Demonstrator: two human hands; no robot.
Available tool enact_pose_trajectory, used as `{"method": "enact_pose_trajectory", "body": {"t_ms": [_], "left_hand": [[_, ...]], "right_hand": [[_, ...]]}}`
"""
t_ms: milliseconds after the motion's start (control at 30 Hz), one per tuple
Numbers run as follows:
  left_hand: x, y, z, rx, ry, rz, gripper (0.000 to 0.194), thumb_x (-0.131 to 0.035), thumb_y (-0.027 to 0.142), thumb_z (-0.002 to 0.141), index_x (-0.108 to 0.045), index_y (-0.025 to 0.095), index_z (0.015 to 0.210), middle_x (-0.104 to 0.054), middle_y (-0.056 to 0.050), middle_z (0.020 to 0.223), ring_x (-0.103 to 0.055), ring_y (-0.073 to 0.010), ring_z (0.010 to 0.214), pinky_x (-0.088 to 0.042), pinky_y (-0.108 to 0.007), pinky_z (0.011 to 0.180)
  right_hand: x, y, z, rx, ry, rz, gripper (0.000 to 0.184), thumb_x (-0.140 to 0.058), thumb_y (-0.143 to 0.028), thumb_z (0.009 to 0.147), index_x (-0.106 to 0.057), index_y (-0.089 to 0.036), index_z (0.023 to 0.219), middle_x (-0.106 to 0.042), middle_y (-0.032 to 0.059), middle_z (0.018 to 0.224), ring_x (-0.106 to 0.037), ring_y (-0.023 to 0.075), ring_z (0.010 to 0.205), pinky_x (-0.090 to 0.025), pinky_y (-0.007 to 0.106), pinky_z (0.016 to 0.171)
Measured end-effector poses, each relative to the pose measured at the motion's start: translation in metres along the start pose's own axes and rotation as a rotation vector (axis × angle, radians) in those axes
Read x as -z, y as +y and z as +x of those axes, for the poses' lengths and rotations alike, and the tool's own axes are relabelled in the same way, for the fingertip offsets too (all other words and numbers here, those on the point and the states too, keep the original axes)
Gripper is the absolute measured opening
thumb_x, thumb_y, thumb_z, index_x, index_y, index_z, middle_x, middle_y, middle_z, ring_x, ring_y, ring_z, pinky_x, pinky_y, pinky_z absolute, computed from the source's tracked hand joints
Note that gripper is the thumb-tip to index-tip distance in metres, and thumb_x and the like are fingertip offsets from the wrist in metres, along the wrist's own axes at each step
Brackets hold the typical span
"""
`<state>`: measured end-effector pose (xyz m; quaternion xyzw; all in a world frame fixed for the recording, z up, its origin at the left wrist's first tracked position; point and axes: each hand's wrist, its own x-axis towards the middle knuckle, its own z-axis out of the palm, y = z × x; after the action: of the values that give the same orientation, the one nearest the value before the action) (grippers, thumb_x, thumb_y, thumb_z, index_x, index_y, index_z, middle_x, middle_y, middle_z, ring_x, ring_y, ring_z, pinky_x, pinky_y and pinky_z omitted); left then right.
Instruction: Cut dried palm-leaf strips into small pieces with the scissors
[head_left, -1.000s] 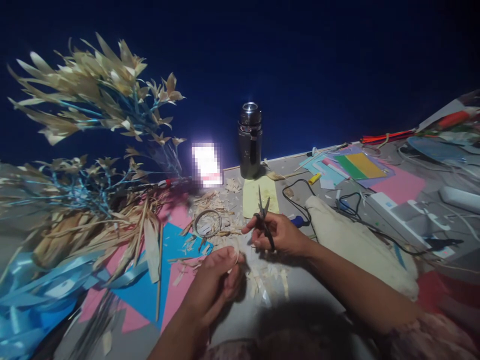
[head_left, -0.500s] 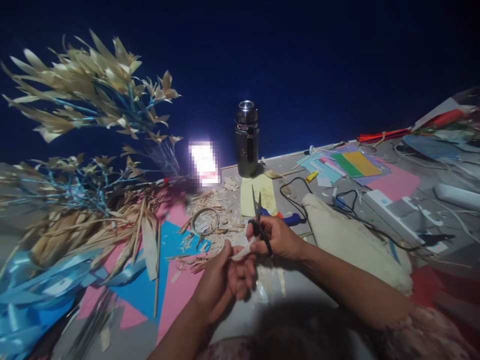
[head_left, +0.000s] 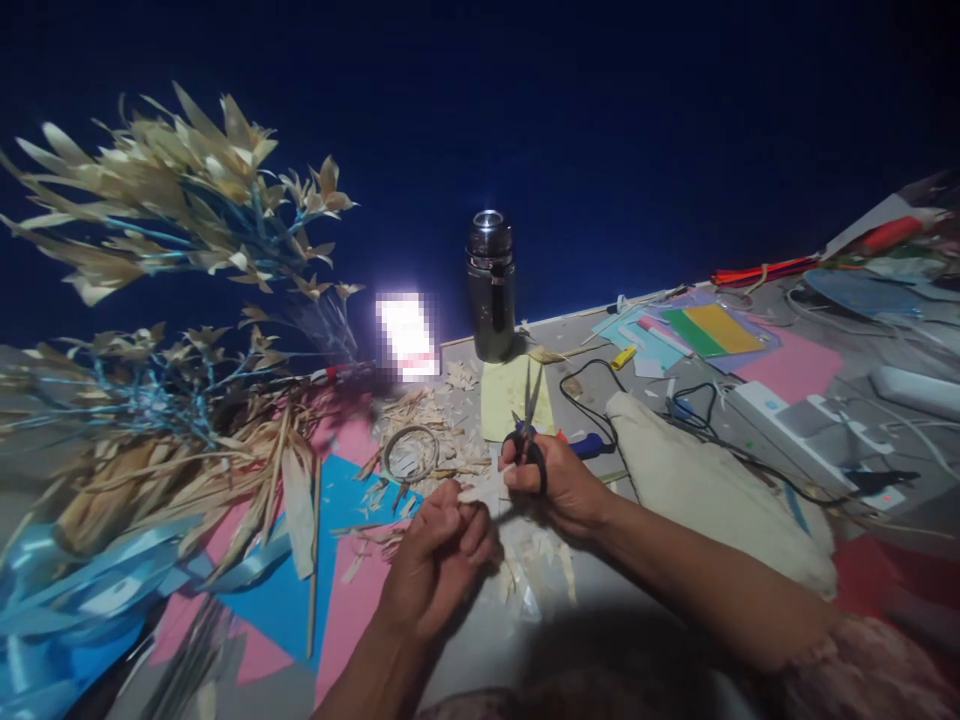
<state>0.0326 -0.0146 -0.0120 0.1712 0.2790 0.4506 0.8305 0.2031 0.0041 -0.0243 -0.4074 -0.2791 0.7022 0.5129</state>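
Note:
My right hand (head_left: 574, 490) is closed round the black-handled scissors (head_left: 532, 452). Their blades point up and away from me, parted in a narrow V. Palm partly up and fingers curled, my left hand (head_left: 444, 550) pinches a small pale strip of dried husk (head_left: 484, 491). The strip spans the gap between both hands, and its far end reaches the right fingertips; whether those grip it too, I cannot tell. Pale husk cuttings (head_left: 544, 570) lie on the table below the hands. A roll of tape (head_left: 410, 455) rests among more scraps beyond my left hand.
A dark thermos (head_left: 491, 300) stands at the back beside yellow paper (head_left: 517, 395). Husk flowers on blue stems (head_left: 225, 200) rise at left, above pink and blue sheets (head_left: 289, 590). At right lie a cream cloth bundle (head_left: 705, 480), black cable, a power strip (head_left: 787, 430) and coloured papers.
My left hand has turned and its fingers have curled in, drawing slightly away from the right. The scissors have tilted to the right, with their blades wider apart.

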Motion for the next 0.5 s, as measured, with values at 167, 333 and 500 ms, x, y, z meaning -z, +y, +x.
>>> {"method": "enact_pose_trajectory", "body": {"t_ms": [167,333,500], "left_hand": [[-0.001,-0.008,0.004,-0.035,0.114,0.158,0.031,-0.086,0.027,0.069,-0.064,0.016,0.088,-0.055,0.002,0.072,-0.049,-0.0085,0.060,-0.041,-0.019,0.053],[-0.004,-0.013,0.011,-0.052,0.224,0.159,0.026,-0.085,0.029,0.071,-0.066,0.015,0.083,-0.056,0.003,0.063,-0.049,-0.0070,0.056,-0.041,-0.016,0.053],[-0.005,0.004,0.006,-0.143,0.211,0.275,0.019,-0.078,0.029,0.075,-0.068,0.015,0.079,-0.068,-0.002,0.073,-0.060,-0.0118,0.063,-0.049,-0.023,0.063]], "right_hand": [[-0.005,0.013,0.000,0.038,0.084,0.101,0.046,-0.090,-0.025,0.055,-0.058,-0.018,0.087,-0.060,-0.0044,0.071,-0.054,0.0089,0.055,-0.043,0.021,0.053],[-0.009,0.032,-0.005,0.026,-0.033,0.015,0.049,-0.088,-0.037,0.064,-0.053,-0.020,0.094,-0.065,-0.0022,0.066,-0.063,0.0167,0.053,-0.050,0.028,0.054],[-0.002,0.022,-0.005,-0.024,-0.143,-0.226,0.040,-0.086,-0.042,0.068,-0.064,-0.016,0.088,-0.069,0.0014,0.076,-0.057,0.0098,0.055,-0.042,0.021,0.051]]}}
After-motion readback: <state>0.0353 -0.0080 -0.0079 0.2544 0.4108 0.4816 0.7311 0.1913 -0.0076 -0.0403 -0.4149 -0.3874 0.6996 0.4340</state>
